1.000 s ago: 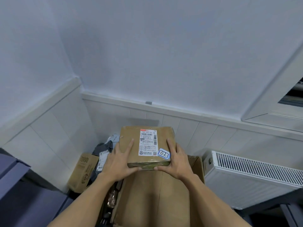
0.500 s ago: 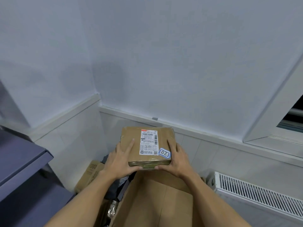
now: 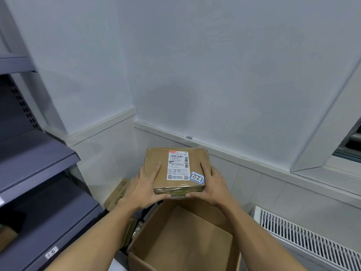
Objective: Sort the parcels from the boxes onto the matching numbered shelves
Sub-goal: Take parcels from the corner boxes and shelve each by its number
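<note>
Both hands (image 3: 180,184) grip the parcel (image 3: 156,163) (tagged 02) above box (image 3: 195,241).

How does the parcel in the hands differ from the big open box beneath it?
The parcel is taped shut; the open box gapes. The parcel bears a printed label and an 02 sticker; the box shows none. The left hand and right hand hold the parcel up; the box stands below. Both are brown cardboard.
</note>
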